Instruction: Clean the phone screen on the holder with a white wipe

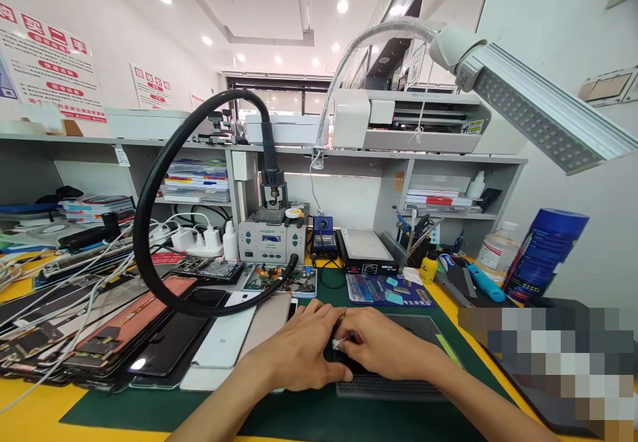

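Note:
My left hand (312, 345) is closed around the left side of a dark object, its fingers over the far edge and its thumb along the near side. Much of that dark object (329, 353) is hidden by my hands, so its kind is unclear. My right hand (373, 342) is closed too, pinching a small white wad (339, 344), perhaps tissue, against the dark object. Both hands touch at the fingertips. Beneath them lies a grey perforated mat (389, 389) on the green work mat (299, 419).
Several phones, including a white one (226, 332), lie left of my hands. A thick black hose (144, 229) loops from the hot-air station (272, 239). Behind stand a flat heating plate (369, 246) and a blue tool sheet (389, 290). A lamp (543, 106) hangs upper right.

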Tool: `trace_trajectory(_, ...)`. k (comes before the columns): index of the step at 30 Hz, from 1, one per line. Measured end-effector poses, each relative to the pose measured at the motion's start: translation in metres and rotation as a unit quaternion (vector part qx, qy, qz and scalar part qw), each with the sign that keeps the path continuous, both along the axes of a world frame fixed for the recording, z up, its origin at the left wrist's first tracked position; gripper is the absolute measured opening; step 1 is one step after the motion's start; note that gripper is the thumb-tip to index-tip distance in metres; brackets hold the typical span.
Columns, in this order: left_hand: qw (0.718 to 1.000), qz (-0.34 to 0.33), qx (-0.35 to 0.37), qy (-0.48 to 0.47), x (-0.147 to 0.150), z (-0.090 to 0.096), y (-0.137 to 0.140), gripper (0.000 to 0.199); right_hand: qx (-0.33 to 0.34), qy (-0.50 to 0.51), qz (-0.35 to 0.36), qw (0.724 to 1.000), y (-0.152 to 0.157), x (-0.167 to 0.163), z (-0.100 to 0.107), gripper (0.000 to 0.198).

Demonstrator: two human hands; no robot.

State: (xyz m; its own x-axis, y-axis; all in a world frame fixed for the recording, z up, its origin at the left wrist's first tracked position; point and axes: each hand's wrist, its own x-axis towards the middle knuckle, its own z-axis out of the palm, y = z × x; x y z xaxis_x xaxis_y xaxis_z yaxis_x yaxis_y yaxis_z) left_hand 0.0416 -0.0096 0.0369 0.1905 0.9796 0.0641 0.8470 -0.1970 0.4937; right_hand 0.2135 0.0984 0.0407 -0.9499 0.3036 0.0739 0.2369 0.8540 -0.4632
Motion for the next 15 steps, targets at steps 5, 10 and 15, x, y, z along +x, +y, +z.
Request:
trace_trajectory(5,1.000,-0.002,0.011,0.009,0.0006,0.0033,-0.0005,0.050,-0.009,-0.007,0.008,1.000,-0.0001,0.0025,0.0003,0.019)
trace_trajectory(10,0.999,-0.015,0.014,0.029,-0.0013,0.0080,-0.0066,0.040,0.000,-0.012,0.032,0.999,0.0003,0.0047,0.0022,0.022)
trace_trajectory(15,0.996,-0.055,0.033,0.055,-0.0046,0.0058,-0.0078,0.039,-0.016,-0.023,0.029,0.999,-0.0007,0.0068,0.0070,0.020)
